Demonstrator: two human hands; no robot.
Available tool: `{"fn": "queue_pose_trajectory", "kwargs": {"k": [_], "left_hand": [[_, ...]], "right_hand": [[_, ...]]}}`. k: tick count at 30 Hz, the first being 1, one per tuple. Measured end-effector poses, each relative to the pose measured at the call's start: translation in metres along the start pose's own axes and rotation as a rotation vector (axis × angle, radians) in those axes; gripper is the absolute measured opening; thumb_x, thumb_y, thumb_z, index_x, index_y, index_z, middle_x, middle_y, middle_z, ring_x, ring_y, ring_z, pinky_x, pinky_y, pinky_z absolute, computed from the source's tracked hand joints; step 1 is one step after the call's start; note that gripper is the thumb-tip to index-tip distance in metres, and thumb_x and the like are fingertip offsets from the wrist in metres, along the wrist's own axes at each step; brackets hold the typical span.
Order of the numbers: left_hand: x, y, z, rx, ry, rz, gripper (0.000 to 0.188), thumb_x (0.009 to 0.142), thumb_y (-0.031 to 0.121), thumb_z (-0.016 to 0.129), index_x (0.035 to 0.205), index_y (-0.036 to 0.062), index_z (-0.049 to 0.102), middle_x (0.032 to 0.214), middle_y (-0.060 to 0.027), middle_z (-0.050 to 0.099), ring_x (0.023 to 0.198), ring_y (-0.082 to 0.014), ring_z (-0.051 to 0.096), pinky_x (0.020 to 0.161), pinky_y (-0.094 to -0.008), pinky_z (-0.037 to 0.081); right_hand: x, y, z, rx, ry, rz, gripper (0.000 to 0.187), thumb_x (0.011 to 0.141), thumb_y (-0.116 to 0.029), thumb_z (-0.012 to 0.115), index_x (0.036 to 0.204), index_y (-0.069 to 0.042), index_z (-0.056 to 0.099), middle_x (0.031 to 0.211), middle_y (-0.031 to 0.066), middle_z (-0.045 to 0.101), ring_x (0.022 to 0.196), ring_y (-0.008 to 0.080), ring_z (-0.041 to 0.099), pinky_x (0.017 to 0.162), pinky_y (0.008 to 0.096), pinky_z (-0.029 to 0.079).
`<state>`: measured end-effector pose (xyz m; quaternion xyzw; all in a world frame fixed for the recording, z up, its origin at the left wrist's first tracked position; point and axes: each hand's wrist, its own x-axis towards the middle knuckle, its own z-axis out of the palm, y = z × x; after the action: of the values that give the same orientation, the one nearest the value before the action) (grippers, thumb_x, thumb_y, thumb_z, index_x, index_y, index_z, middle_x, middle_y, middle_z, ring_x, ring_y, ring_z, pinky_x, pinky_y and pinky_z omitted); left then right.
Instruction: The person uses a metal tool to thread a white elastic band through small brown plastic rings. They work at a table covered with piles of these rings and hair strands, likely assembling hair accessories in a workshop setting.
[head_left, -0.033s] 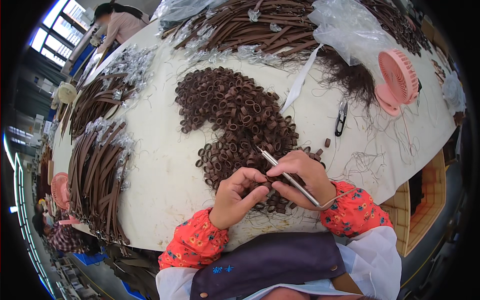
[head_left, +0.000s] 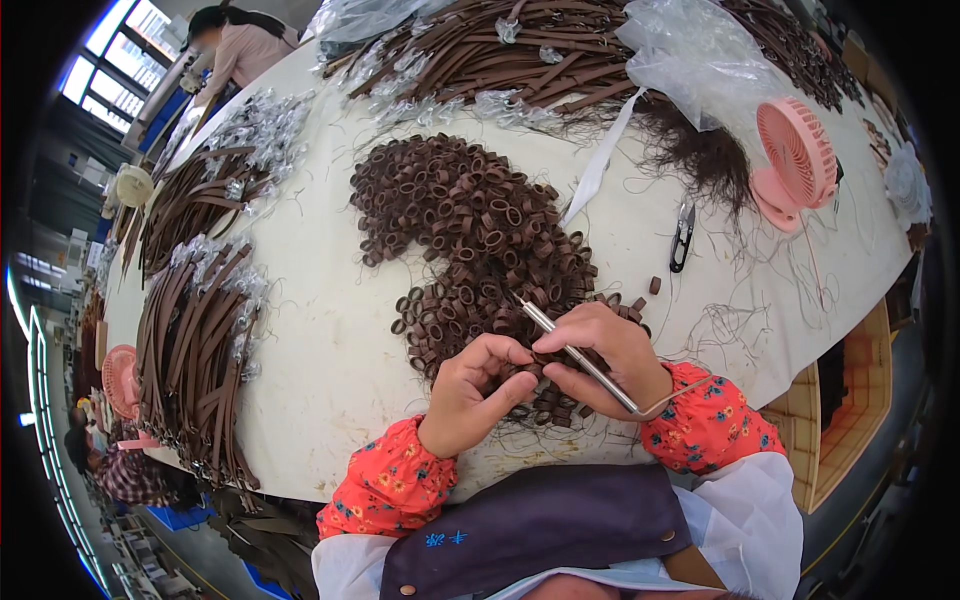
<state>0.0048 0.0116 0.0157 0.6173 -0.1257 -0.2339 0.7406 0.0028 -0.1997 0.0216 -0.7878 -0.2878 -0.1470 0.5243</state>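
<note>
A large heap of small brown strap loops [head_left: 480,215] lies on the table in front of me. At its near edge, my left hand [head_left: 480,385] has thumb and fingers curled around a small brown loop [head_left: 541,358], partly hidden by the fingertips. My right hand [head_left: 605,360] meets it from the other side, its thumb and finger at the same loop. Lying across that right hand is a slim silver pen-shaped tool [head_left: 581,357], its thin tip pointing up and left over the heap. A bent rod or cord at its rear end crosses my right sleeve.
Brown straps with clear plastic wrapping [head_left: 190,350] lie at the left, and more straps [head_left: 520,60] at the back. Black thread snips [head_left: 683,238], a pink fan [head_left: 795,160] and loose threads are on the right. A wooden-sided bin [head_left: 840,410] stands beyond the table's right edge.
</note>
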Motion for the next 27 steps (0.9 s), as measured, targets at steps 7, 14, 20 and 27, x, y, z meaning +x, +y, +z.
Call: {"fn": "queue_pose_trajectory", "kwargs": {"k": [7,14,20,27], "left_hand": [[0.0008,-0.0033,-0.0015,-0.056,-0.040,-0.003,0.016,0.094,0.004,0.059,0.108,-0.0003,0.052,0.098,-0.0041,0.060,0.085,-0.0068,0.058,0.075,-0.0222,0.049],[0.0022,-0.0013,0.0011,-0.053,0.036,-0.080,0.012,0.093,0.004,0.058,0.103,0.0028,0.052,0.092,-0.0034,0.061,0.082,-0.0084,0.061,0.068,-0.0219,0.050],[0.0059,-0.0048,-0.0026,-0.327,0.052,-0.164,0.013,0.092,0.004,0.059,0.101,0.0063,0.051,0.090,-0.0031,0.063,0.078,-0.0095,0.063,0.061,-0.0215,0.049],[0.0049,-0.0006,-0.0024,-0.418,-0.028,-0.225,0.013,0.094,0.005,0.057,0.105,0.0075,0.051,0.090,-0.0026,0.062,0.083,-0.0098,0.061,0.064,-0.0238,0.048]], "right_hand": [[-0.0029,0.0001,0.0025,0.089,0.004,0.131,0.031,0.079,-0.002,0.072,0.107,-0.007,0.061,0.095,0.0103,0.066,0.084,0.0253,0.067,0.072,0.0321,0.054],[-0.0021,-0.0014,0.0016,0.164,-0.032,0.170,0.030,0.080,-0.003,0.072,0.108,-0.008,0.062,0.095,0.0103,0.066,0.083,0.0234,0.067,0.074,0.0320,0.053],[0.0009,0.0032,0.0029,0.130,-0.059,-0.001,0.035,0.077,-0.001,0.074,0.109,-0.010,0.061,0.096,0.0091,0.066,0.087,0.0278,0.064,0.078,0.0353,0.052],[0.0015,0.0047,0.0056,0.112,-0.021,-0.087,0.034,0.076,0.000,0.073,0.107,-0.012,0.063,0.092,0.0079,0.066,0.085,0.0272,0.064,0.076,0.0361,0.052]]}}
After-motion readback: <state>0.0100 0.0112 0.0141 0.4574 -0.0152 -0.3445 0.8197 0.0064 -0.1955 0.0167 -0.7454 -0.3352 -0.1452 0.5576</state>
